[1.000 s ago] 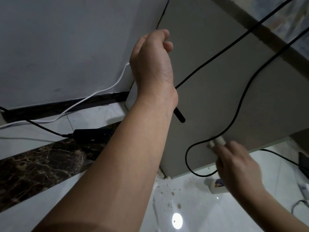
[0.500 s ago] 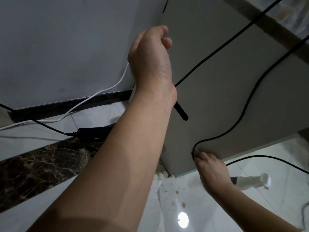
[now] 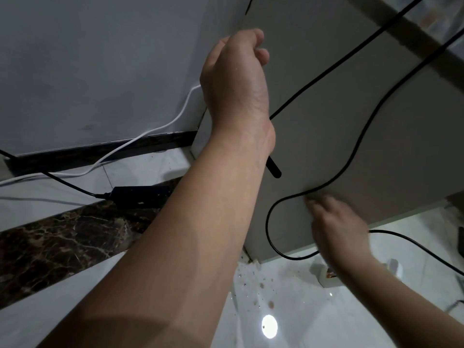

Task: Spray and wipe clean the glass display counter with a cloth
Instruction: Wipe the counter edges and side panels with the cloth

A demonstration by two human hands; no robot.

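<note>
Sweeping up from the bottom edge of the counter's grey side panel (image 3: 326, 136), the blurred right hand (image 3: 336, 224) rubs beside a looped black cable (image 3: 267, 222), grip and cloth unreadable; left hand (image 3: 236, 79) stays fisted round a thin cable (image 3: 248, 6), spray bottle (image 3: 322, 273) on the floor (image 3: 301, 315), so wiping continues.

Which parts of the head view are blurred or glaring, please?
Head view: the right hand is motion-blurred against the grey panel; the left hand is sharp; a white glare spot burns out on the glossy floor; lighting is dim overall.
</note>
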